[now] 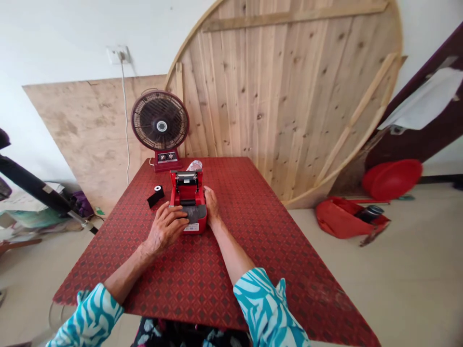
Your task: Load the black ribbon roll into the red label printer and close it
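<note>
A small red label printer (201,225), its lid raised, stands on the table with a grey front panel and a white sticker low on its near face. My left hand (167,225) lies over the left part of that panel, fingers stretched out and slightly apart. Against the printer's right side rests my right hand (212,205), fingers extended along it; some of them are hidden. Inside the raised lid shows a dark roller (186,179). A black ribbon roll (156,196) with a white core lies left of the printer, its end loose on the table.
The table (260,241) has a red patterned cover. At its far left edge stands a fan (161,126), with a clear plastic bottle (194,166) lying behind the printer. A large round wooden board (275,96) leans on the wall. On the floor at right are a red bag (338,219) and red basin (392,179).
</note>
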Action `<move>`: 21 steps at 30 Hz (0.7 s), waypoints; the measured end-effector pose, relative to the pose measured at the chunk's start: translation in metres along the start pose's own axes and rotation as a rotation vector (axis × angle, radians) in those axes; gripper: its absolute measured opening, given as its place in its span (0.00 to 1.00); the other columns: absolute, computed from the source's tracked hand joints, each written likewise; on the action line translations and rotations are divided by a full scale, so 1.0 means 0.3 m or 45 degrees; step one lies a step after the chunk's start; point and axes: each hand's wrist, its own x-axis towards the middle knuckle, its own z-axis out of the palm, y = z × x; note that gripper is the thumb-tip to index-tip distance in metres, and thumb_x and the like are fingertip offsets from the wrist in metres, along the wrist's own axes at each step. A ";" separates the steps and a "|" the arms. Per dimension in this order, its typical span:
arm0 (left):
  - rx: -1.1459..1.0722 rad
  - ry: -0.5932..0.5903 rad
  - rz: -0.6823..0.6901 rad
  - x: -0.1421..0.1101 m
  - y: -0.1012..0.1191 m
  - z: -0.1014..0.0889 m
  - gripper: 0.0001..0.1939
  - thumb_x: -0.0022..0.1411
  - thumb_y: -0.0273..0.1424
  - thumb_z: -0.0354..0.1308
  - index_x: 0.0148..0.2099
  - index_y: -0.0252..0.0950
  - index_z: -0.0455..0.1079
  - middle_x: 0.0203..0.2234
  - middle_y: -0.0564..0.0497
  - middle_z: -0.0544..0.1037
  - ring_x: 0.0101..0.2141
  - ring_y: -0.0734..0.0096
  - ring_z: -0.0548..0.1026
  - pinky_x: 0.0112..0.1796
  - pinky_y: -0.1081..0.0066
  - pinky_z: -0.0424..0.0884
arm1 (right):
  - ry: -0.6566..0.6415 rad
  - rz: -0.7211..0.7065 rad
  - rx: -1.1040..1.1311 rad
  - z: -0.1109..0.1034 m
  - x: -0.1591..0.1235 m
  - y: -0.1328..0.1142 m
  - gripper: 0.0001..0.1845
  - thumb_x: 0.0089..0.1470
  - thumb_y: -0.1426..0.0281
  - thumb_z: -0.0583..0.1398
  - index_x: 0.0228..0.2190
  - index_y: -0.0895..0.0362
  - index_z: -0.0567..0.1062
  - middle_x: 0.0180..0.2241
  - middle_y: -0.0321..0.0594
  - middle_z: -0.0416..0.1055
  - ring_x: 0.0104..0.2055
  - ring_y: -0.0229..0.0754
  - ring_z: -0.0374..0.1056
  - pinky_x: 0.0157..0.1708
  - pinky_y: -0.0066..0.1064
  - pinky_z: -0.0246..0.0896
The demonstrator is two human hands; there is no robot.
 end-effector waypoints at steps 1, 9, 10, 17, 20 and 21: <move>-0.006 0.022 -0.001 -0.006 0.001 0.005 0.06 0.62 0.25 0.59 0.41 0.40 0.73 0.38 0.51 0.82 0.49 0.65 0.75 0.58 0.56 0.59 | -0.026 -0.029 -0.010 0.006 0.029 -0.012 0.23 0.50 0.52 0.55 0.42 0.52 0.74 0.48 0.38 0.74 0.52 0.44 0.67 0.51 0.36 0.61; -0.036 0.039 -0.033 -0.036 0.001 0.018 0.07 0.63 0.26 0.57 0.43 0.40 0.73 0.40 0.51 0.81 0.50 0.65 0.74 0.60 0.55 0.56 | -0.148 0.052 0.058 0.024 0.122 -0.080 0.27 0.46 0.44 0.55 0.33 0.53 0.77 0.38 0.37 0.78 0.43 0.44 0.72 0.44 0.36 0.63; -0.036 0.033 -0.036 -0.039 -0.002 0.021 0.08 0.63 0.26 0.57 0.43 0.40 0.73 0.40 0.51 0.81 0.50 0.65 0.73 0.60 0.55 0.55 | -0.126 0.037 0.043 0.018 0.111 -0.082 0.27 0.46 0.44 0.54 0.30 0.53 0.77 0.37 0.37 0.78 0.42 0.44 0.72 0.44 0.36 0.63; -0.126 0.034 -0.096 -0.057 -0.010 0.032 0.09 0.62 0.26 0.59 0.43 0.43 0.75 0.41 0.52 0.81 0.51 0.65 0.73 0.61 0.54 0.54 | -0.076 -0.066 -0.003 -0.018 0.004 -0.077 0.13 0.39 0.58 0.65 0.26 0.54 0.75 0.45 0.38 0.76 0.48 0.44 0.68 0.49 0.36 0.60; -0.360 0.049 -0.255 -0.046 -0.006 0.018 0.07 0.61 0.31 0.60 0.42 0.43 0.76 0.39 0.51 0.81 0.50 0.62 0.74 0.61 0.52 0.53 | -0.096 0.026 0.096 -0.019 -0.032 -0.072 0.13 0.38 0.61 0.65 0.28 0.53 0.76 0.46 0.37 0.74 0.47 0.43 0.69 0.47 0.35 0.62; -0.462 0.108 -0.379 -0.037 -0.007 0.014 0.08 0.62 0.32 0.59 0.43 0.42 0.76 0.40 0.50 0.81 0.50 0.61 0.74 0.60 0.52 0.54 | -0.103 0.058 0.122 -0.019 -0.040 -0.072 0.14 0.38 0.61 0.64 0.30 0.53 0.76 0.45 0.36 0.75 0.45 0.43 0.69 0.46 0.35 0.63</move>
